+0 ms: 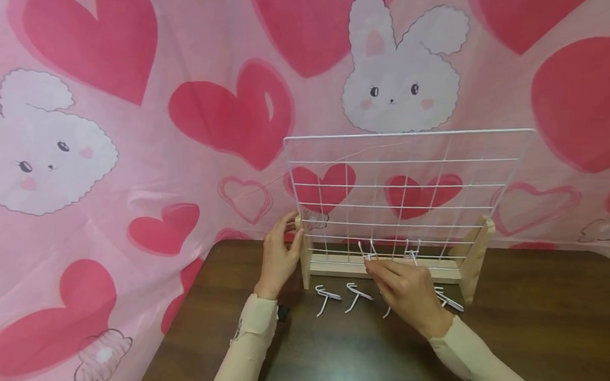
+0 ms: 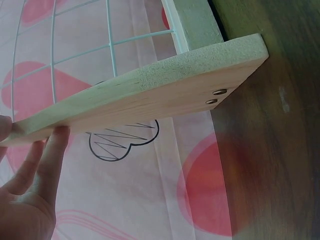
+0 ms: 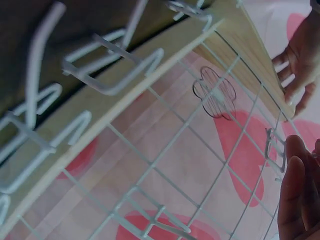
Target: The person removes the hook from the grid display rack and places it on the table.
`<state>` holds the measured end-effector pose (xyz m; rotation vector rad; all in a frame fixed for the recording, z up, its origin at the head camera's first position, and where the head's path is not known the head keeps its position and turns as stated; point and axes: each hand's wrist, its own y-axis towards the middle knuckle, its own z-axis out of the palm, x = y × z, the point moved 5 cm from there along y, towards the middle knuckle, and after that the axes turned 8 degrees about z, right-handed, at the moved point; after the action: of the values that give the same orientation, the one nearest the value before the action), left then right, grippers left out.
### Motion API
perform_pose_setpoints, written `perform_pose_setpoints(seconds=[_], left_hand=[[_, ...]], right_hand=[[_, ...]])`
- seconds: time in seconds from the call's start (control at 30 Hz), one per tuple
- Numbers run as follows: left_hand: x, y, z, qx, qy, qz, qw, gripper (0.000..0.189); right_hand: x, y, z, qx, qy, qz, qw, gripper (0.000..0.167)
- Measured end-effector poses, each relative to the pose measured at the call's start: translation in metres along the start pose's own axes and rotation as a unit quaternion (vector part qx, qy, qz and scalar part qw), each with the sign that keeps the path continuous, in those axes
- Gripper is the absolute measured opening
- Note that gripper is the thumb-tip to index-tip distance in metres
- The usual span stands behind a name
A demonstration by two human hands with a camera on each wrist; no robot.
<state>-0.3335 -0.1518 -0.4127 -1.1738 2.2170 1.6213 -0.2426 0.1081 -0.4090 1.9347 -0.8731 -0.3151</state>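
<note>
A white wire grid (image 1: 404, 189) stands upright between two light wooden side pieces. My left hand (image 1: 279, 257) grips the upper end of the left side piece (image 2: 165, 95), fingertips against its face. At the grid's lower rows, my right hand (image 1: 409, 294) pinches a white wire hook (image 3: 276, 150) between thumb and fingers. Just right of it, another white hook (image 1: 413, 255) hangs on the grid. Several more white hooks lie in a row on the table before the stand, among them a left one (image 1: 329, 295) and a right one (image 1: 449, 299); my right hand partly hides some.
The dark wooden table (image 1: 322, 354) carries the stand near its back edge. A wooden crossbar (image 1: 339, 268) joins the side pieces at the bottom. Close behind hangs a pink cloth (image 1: 206, 143) with hearts and rabbits. A small black object (image 1: 283, 312) lies beside my left wrist.
</note>
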Motion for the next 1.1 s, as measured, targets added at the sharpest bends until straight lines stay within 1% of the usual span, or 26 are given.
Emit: perform_pose_setpoints(seconds=[0.1,0.17,0.23,0.33,0.37,0.43,0.5,0.57,0.8,0.93,1.1], left_hand=[[-0.001,0.001,-0.001,-0.003,-0.001,0.005,1.0,0.038],[-0.001,0.001,-0.002,-0.005,0.004,0.007,1.0,0.039],[-0.001,0.001,-0.002,-0.007,0.005,0.006,0.9999,0.039],[0.0,0.0,-0.002,-0.005,0.006,0.0,1.0,0.039],[0.001,-0.001,-0.002,-0.004,0.005,-0.003,1.0,0.039],[0.001,-0.002,-0.001,-0.003,0.003,-0.007,1.0,0.039],[0.001,-0.002,-0.001,-0.003,0.004,-0.005,1.0,0.039],[0.001,-0.002,-0.001,-0.002,0.004,-0.005,1.0,0.039],[0.0,0.0,0.0,0.001,0.005,-0.006,1.0,0.038],[0.0,-0.001,0.0,-0.001,0.01,-0.001,0.9999,0.039],[-0.001,-0.001,0.0,0.0,0.009,-0.004,0.9999,0.039]], right_hand=[[0.001,-0.006,0.002,0.013,-0.006,-0.014,0.9998,0.047],[0.003,-0.01,0.003,0.023,-0.006,-0.03,0.9993,0.048],[0.004,-0.014,0.005,0.039,-0.005,-0.048,0.998,0.046],[0.006,-0.021,0.006,0.066,0.006,-0.069,0.9954,0.027],[0.006,-0.023,0.007,0.077,0.008,-0.072,0.9944,0.024],[0.005,-0.028,0.008,0.094,0.011,-0.078,0.9925,0.033],[0.005,-0.032,0.008,0.109,0.01,-0.078,0.9909,0.041],[0.004,-0.035,0.01,0.124,0.007,-0.079,0.9892,0.042],[0.003,-0.041,0.015,0.16,-0.001,-0.08,0.9839,0.03],[0.004,-0.045,0.019,0.181,-0.006,-0.075,0.9807,0.025],[0.003,-0.049,0.026,0.209,-0.031,-0.064,0.9752,0.027]])
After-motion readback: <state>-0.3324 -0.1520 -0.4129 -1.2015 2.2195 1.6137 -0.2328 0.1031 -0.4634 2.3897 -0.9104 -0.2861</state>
